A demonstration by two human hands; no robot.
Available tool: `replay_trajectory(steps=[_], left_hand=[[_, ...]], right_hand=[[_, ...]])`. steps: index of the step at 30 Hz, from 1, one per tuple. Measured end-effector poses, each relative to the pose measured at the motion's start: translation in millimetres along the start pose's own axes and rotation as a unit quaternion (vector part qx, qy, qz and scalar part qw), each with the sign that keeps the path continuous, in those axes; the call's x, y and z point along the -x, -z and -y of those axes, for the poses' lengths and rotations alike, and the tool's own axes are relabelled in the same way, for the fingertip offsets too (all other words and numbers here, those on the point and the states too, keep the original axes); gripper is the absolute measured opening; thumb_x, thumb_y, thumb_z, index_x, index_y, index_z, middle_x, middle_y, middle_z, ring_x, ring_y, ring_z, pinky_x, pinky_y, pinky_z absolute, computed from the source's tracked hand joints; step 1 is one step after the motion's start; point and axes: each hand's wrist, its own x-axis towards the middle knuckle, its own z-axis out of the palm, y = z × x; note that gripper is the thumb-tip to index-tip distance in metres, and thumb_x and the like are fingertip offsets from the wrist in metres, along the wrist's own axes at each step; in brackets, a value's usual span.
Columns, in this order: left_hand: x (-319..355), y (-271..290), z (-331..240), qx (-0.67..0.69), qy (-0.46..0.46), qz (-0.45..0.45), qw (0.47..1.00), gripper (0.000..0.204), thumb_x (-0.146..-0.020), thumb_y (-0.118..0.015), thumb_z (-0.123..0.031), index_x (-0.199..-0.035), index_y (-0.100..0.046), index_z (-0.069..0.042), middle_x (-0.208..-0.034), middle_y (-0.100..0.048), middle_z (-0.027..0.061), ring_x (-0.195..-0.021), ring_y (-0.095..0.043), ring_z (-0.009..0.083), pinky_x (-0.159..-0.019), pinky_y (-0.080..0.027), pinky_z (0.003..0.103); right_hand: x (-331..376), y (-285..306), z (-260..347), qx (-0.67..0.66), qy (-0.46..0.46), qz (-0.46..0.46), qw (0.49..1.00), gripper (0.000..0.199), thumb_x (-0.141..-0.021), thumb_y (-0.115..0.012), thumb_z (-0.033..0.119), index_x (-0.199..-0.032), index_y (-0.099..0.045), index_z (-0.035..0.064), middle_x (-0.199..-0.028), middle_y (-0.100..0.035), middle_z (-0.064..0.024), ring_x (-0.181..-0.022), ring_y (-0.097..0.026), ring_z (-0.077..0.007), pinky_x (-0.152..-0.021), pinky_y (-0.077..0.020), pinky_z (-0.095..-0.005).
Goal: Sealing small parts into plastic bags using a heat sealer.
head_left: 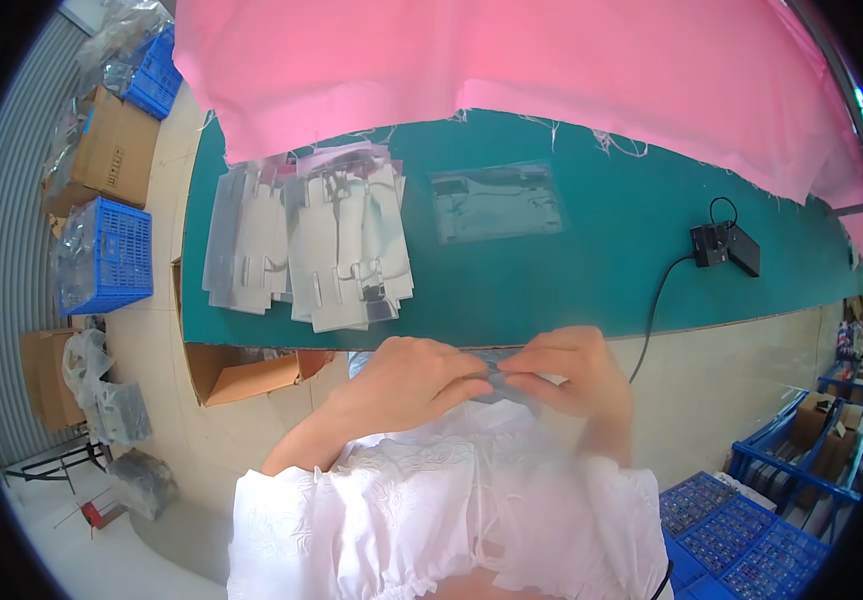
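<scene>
**A:** What do I have nearest to me now?

**B:** Nearest is the white sleeve (351,520) of the blouse. Just beyond it my two hands meet at the near edge of the green worktop (591,270). The left hand (406,380) and the right hand (571,375) are together, and both are pinched on a small clear plastic bag (499,378). The fingertips close on it from both sides.

**A:** How does the bag lie between the hands?

**B:** I think its long axis goes left to right, from one hand to the other. It sits in the middle, so no hand is nearer than the other. Most of it is hidden under the fingers, and I cannot tell what is inside.

**A:** And farther on the worktop?

**B:** Far and to the left lies a pile of clear bags (311,245), overlapping, with white parts inside. It is well apart from the hands, more on the side of the left hand. Far and about centre lies a single flat bag (496,203), alone. To the right there is a small black device (724,245) with a cable (654,305) that runs over the near edge. At the far side a pink cloth (511,60) covers the worktop. On the floor at the left stand a blue crate (106,255) and a cardboard box (116,150).
</scene>
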Motion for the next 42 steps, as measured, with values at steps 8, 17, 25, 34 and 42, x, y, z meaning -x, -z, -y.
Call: replay_trajectory(steps=[8, 17, 25, 34, 42], left_hand=[[4, 1, 4, -0.023, 0.059, 0.067, 0.996, 0.025, -0.086, -0.066, -0.03, -0.093, -0.072, -0.007, -0.079, -0.069, 0.0114, -0.069, -0.064, 0.0296, -0.061, -0.05, 0.036], [7, 3, 10, -0.03, 0.049, 0.053, 0.997, 0.025, -0.089, -0.062, -0.03, -0.094, -0.072, -0.008, -0.078, -0.068, 0.0115, -0.07, -0.064, 0.0291, -0.061, -0.049, 0.037], [14, 6, 13, 0.006, 0.054, 0.017, 0.998, 0.023, -0.092, -0.058, -0.027, -0.093, -0.071, -0.009, -0.074, -0.066, 0.0106, -0.069, -0.063, 0.0285, -0.061, -0.048, 0.038], [18, 11, 23, 0.051, 0.044, 0.05, 0.996, 0.028, -0.091, -0.06, -0.029, -0.105, -0.07, -0.008, -0.088, -0.07, 0.0086, -0.076, -0.064, 0.0281, -0.069, -0.05, 0.038], [24, 10, 30, 0.052, 0.021, 0.047, 0.997, 0.027, -0.09, -0.061, -0.027, -0.107, -0.07, -0.008, -0.087, -0.07, 0.0076, -0.078, -0.062, 0.0278, -0.071, -0.049, 0.037]], right_hand=[[4, 7, -3, 0.033, 0.004, -0.012, 0.999, 0.022, -0.063, -0.08, 0.006, -0.084, -0.075, 0.008, -0.07, -0.065, -0.0089, -0.063, -0.061, -0.0237, -0.055, -0.0444, -0.0337], [3, 13, -2, 0.027, -0.014, -0.012, 0.999, 0.021, -0.063, -0.078, 0.005, -0.083, -0.074, 0.0076, -0.07, -0.066, -0.008, -0.064, -0.062, -0.0237, -0.055, -0.0442, -0.0331], [1, 19, -1, 0.037, -0.021, 0.004, 0.999, 0.02, -0.063, -0.078, 0.004, -0.082, -0.074, 0.0061, -0.07, -0.066, -0.0089, -0.064, -0.062, -0.0241, -0.056, -0.0457, -0.0337], [-4, 19, -1, 0.04, 0.006, -0.023, 0.999, 0.015, -0.066, -0.077, 0.003, -0.08, -0.072, 0.0064, -0.07, -0.067, -0.006, -0.06, -0.062, -0.02, -0.052, -0.0455, -0.0305], [-2, 21, -2, 0.033, 0.009, -0.019, 0.999, 0.015, -0.066, -0.077, 0.002, -0.081, -0.073, 0.0055, -0.072, -0.068, -0.0064, -0.061, -0.062, -0.0199, -0.052, -0.0455, -0.0298]])
